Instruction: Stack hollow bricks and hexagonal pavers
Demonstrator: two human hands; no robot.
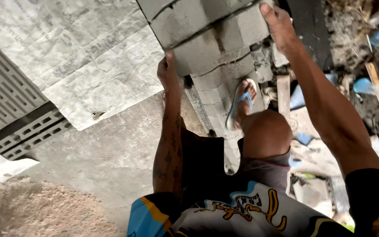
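Observation:
A grey concrete block lies on top of a low wall of stacked grey blocks. My left hand presses against the block's near left side. My right hand grips its right end, thumb over the top edge. Both arms are stretched out to it. My right foot in a blue and white flip-flop stands on a lower course of the wall, knee bent.
Hollow grey bricks are stacked at the left beside spread grey sacking. A sand heap lies at the bottom left on the concrete floor. Planks, rubble and blue scraps litter the ground at the right.

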